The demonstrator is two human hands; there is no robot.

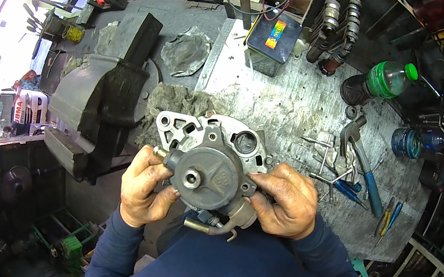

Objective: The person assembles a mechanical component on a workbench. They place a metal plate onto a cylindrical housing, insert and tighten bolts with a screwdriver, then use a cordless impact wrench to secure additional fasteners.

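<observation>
Workbench (292,106) beyond; dark housing (214,177) between left fingers (148,177), right fingers (278,188).

One worn, metal-topped workbench (292,104) was stationed centrally; daylight was admitted by a wide opening (2,38), left; dark floor (90,198) was exposed, lower left; pale barred frame (433,261) was seen, lower right.

on our worn bench (292,103) we see a hammer (blue-handled) (372,190), a screwdriver (396,211), a dark box (283,37) and, seemingly, a rag (181,102).
</observation>
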